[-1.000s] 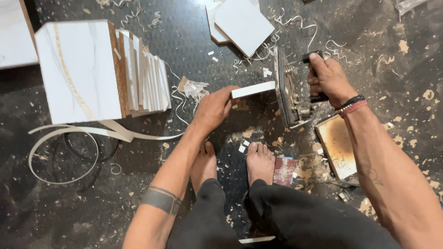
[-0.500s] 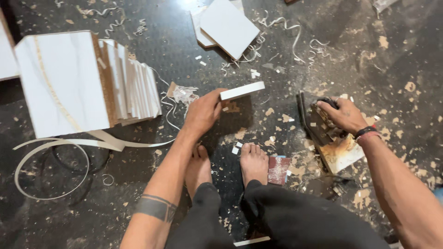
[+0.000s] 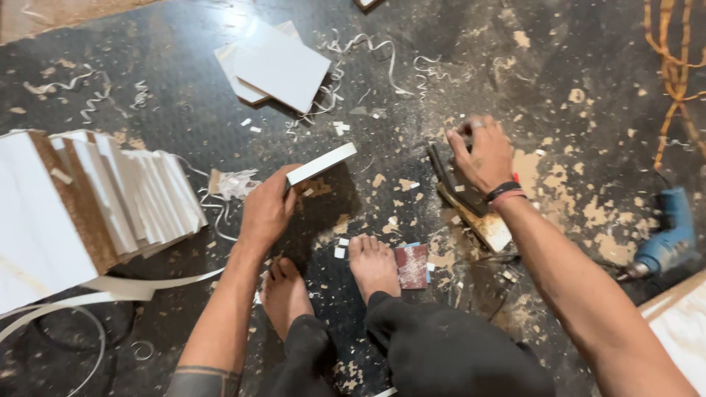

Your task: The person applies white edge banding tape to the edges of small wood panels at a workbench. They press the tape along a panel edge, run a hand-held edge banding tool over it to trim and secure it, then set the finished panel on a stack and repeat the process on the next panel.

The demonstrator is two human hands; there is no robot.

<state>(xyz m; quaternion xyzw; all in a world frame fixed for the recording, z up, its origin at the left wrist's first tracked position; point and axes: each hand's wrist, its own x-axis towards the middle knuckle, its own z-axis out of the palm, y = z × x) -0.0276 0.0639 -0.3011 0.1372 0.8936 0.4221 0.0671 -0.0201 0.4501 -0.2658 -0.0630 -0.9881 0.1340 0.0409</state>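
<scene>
My left hand (image 3: 266,209) grips one end of a small white laminated board (image 3: 321,163), which is held on edge just above the dark floor. My right hand (image 3: 482,156) rests on top of a dark power tool (image 3: 452,184) that lies on a scrap of board (image 3: 485,224) to the right of my feet. A black and red band sits on that wrist. Both bare feet (image 3: 371,265) are planted between the two hands.
A stack of white laminated boards (image 3: 95,202) leans at the left. Two flat white panels (image 3: 279,70) lie further off. A blue drill (image 3: 665,235) lies at the right, with an orange cord (image 3: 673,73) above it. White edge-band strip (image 3: 110,290), shavings and sawdust litter the floor. A reddish sanding block (image 3: 412,265) sits by my right foot.
My right hand has brought the power tool away from the small board and set it down on the floor at the right. My left hand still holds the board.
</scene>
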